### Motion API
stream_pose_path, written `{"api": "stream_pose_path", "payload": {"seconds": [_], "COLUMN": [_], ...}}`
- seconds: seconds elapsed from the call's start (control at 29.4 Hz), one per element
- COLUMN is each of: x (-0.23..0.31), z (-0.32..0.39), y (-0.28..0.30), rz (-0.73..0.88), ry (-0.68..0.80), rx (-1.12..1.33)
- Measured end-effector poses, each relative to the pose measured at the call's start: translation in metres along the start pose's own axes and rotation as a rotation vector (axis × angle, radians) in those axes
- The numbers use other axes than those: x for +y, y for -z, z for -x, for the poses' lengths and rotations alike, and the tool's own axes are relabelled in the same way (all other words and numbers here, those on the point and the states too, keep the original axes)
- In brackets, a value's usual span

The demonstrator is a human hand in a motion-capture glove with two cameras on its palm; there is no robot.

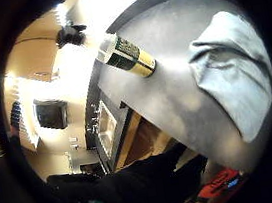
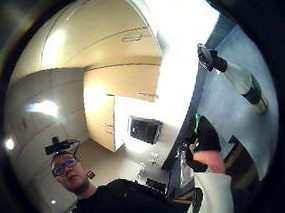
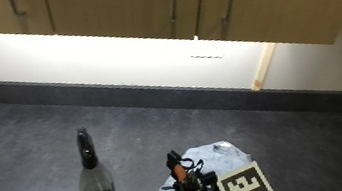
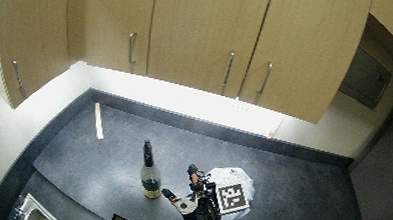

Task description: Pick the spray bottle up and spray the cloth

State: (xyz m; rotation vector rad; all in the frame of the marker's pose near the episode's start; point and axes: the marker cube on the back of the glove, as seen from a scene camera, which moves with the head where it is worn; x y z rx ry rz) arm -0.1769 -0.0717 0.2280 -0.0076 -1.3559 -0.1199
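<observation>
the gloved right hand (image 3: 187,184) is cut off at the near edge of the worktop (image 3: 35,180), and its fingers look spread out, so the grip seems open and holding nothing. under and just behind it lies the pale crumpled cloth (image 3: 216,157), partly hidden by the hand. a bottle (image 3: 97,189) with a black top stands upright beside the hand, not touching it; what is inside is hard to make out.

This is a kitchen, likely in a home. A dark grey speckled countertop (image 4: 300,179) runs along a white wall under light wooden wall cabinets (image 4: 206,40) with slim metal bar handles (image 4: 228,66). A stainless steel sink (image 4: 29,210) sits in the counter's corner, and under-cabinet lighting brightens the backsplash (image 3: 119,62).
</observation>
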Motion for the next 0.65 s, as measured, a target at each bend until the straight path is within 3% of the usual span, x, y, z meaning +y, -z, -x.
{"api": "stream_pose_path", "payload": {"seconds": [0.34, 0.65], "x": [0.044, 0.044], "z": [0.037, 0.051], "y": [-0.046, -0.066], "rz": [0.134, 0.220], "ry": [-0.050, -0.065], "rx": [0.044, 0.027]}}
